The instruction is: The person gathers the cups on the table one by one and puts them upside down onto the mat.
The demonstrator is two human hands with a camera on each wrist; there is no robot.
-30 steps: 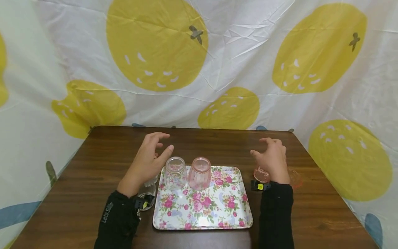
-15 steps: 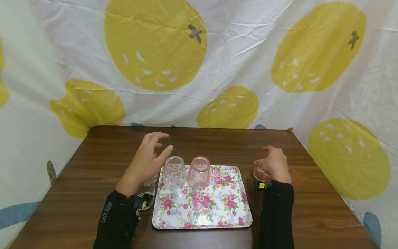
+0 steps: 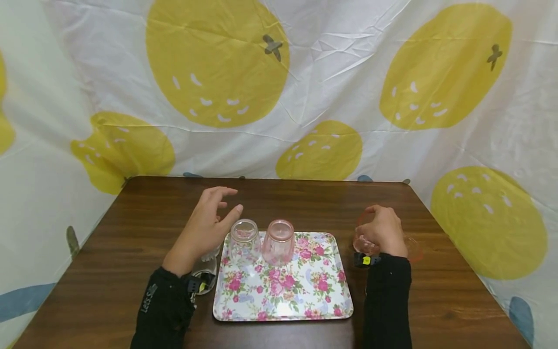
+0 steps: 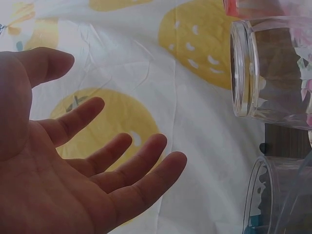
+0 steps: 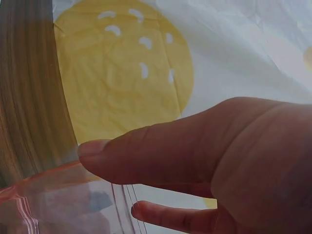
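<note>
My left hand [image 3: 205,228] hovers beside the tray's far left corner, fingers loosely spread and holding nothing. In the left wrist view its palm and fingers [image 4: 141,185] show fully. Right of it, a clear glass [image 3: 245,245] and a pink-tinted glass [image 3: 279,245] stand upside down on the floral tray [image 3: 314,295]. My right hand [image 3: 385,230], on the table's right side, pinches another pink glass [image 3: 365,245]. In the right wrist view the thumb lies over that pink glass's edge [image 5: 53,178], with fingers on the far side. My hand hides part of this glass.
More clear glassware [image 3: 205,274] is left of the tray, partly under my left wrist. Another pink glass [image 3: 415,248] shows its rim right of my right wrist. The brown wooden table [image 3: 305,203] meets a lemon-print cloth [image 3: 322,97] at the back.
My right hand has lowered from above the pink glass, and its spread fingers and thumb have closed on it. The left hand stays where it was.
</note>
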